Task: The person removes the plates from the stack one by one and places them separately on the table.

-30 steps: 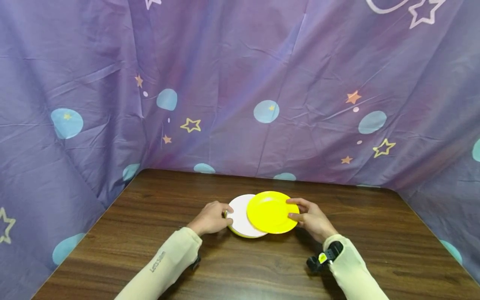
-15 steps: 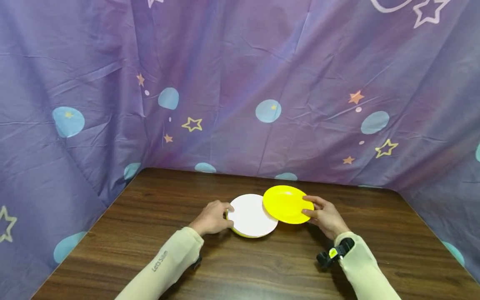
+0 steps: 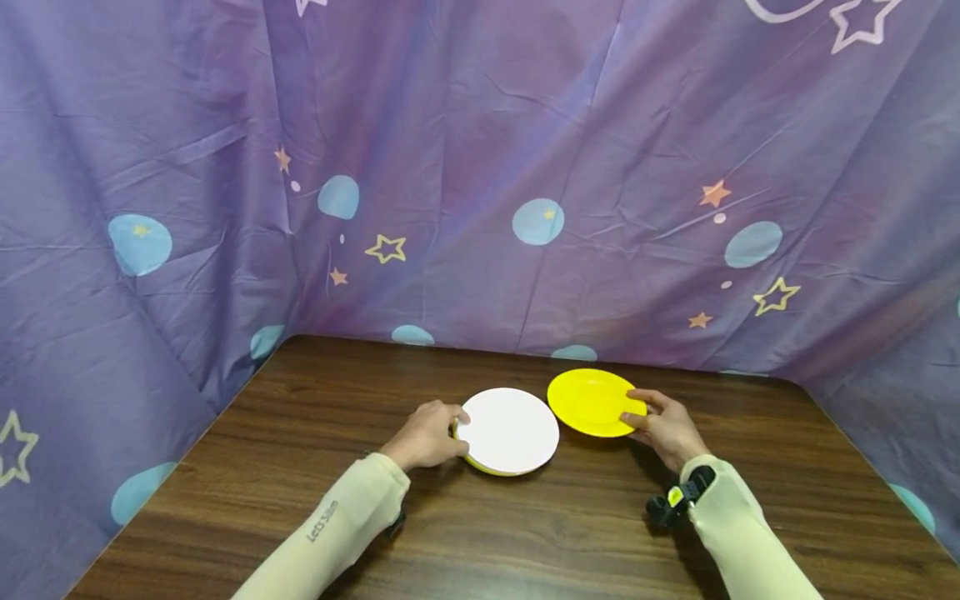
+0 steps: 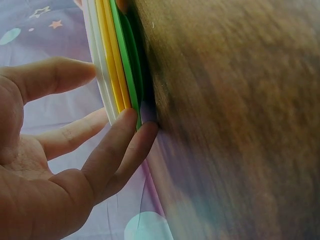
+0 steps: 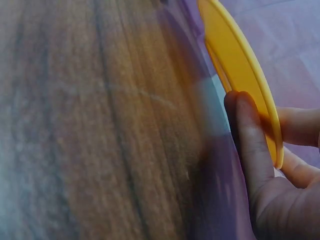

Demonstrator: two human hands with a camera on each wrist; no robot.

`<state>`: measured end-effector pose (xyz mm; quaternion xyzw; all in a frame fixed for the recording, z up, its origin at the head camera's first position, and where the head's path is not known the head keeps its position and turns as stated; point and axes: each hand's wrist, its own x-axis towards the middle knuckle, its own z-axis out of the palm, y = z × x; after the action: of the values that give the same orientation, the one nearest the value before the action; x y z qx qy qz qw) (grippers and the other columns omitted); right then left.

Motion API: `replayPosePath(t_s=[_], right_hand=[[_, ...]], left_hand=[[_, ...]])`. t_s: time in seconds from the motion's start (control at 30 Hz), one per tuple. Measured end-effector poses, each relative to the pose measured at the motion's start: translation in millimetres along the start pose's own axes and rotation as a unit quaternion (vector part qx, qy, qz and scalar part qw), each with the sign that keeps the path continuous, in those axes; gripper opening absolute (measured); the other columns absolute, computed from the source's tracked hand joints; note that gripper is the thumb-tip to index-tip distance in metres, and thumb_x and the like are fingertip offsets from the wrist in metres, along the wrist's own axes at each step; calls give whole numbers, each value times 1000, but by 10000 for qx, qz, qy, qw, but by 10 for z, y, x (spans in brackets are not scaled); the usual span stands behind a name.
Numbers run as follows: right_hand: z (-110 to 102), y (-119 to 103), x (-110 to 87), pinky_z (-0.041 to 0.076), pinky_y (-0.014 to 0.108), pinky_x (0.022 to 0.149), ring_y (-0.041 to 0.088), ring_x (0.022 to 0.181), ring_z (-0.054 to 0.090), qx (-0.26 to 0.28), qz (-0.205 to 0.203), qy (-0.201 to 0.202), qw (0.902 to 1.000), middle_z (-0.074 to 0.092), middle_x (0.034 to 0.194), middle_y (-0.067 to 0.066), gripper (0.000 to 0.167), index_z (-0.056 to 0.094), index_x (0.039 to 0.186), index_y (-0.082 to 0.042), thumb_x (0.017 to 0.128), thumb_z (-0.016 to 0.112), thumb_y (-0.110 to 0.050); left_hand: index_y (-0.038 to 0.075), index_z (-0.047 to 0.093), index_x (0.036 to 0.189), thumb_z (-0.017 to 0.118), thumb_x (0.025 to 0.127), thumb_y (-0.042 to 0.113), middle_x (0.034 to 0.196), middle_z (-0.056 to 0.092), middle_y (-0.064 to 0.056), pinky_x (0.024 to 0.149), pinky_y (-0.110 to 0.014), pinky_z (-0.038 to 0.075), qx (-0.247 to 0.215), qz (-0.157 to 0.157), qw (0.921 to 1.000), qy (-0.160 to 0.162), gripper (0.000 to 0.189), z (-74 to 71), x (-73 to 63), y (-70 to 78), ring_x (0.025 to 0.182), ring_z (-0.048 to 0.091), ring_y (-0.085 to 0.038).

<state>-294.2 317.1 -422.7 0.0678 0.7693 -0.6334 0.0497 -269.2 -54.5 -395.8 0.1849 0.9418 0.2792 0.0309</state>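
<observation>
A stack of plates (image 3: 508,432) lies on the wooden table with a white plate on top. Its edge layers (image 4: 114,60) show white, yellow and green in the left wrist view. My left hand (image 3: 426,433) holds the stack's left rim, fingertips against the white plate and the side. To the right, my right hand (image 3: 663,427) grips a yellow plate (image 3: 588,400) by its right edge. In the right wrist view, that yellow plate (image 5: 240,65) is pinched between fingers on both faces and is held off the table, slightly tilted.
The brown wooden table (image 3: 480,542) ends at a purple curtain (image 3: 450,167) printed with stars and blue shapes. The curtain also hangs along both sides.
My right hand has carried the yellow plate off the stack, rightward and slightly away from me, uncovering the white plate. My left hand has stayed at the stack's rim.
</observation>
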Motion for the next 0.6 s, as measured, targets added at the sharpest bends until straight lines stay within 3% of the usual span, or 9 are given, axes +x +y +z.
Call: replayPosePath(t_s=[0.3, 0.43, 0.6], right_hand=[[67, 13, 59, 60, 23, 78, 4, 93, 61, 45, -22, 160, 9999, 34, 149, 36, 72, 24, 153, 9, 92, 62, 7], [74, 15, 95, 58, 18, 74, 4, 87, 61, -545, -182, 420, 9975, 42, 141, 37, 69, 32, 150, 11, 91, 66, 2], [68, -23, 117, 59, 18, 68, 5, 79, 63, -1399, -349, 672, 9873, 49, 134, 41, 66, 41, 145, 13, 89, 71, -3]], left_hand=[[4, 71, 116, 75, 76, 18, 111, 70, -14, 99, -48, 48, 37, 19, 10000, 20, 43, 4, -9, 0, 110, 60, -31], [4, 71, 116, 75, 75, 18, 111, 71, -14, 100, -48, 48, 32, 38, 10000, 50, 43, 5, -16, 0, 111, 60, -31], [3, 71, 115, 75, 75, 18, 110, 71, -14, 100, -48, 48, 72, 94, 9999, 87, 43, 11, -10, 5, 110, 60, -32]])
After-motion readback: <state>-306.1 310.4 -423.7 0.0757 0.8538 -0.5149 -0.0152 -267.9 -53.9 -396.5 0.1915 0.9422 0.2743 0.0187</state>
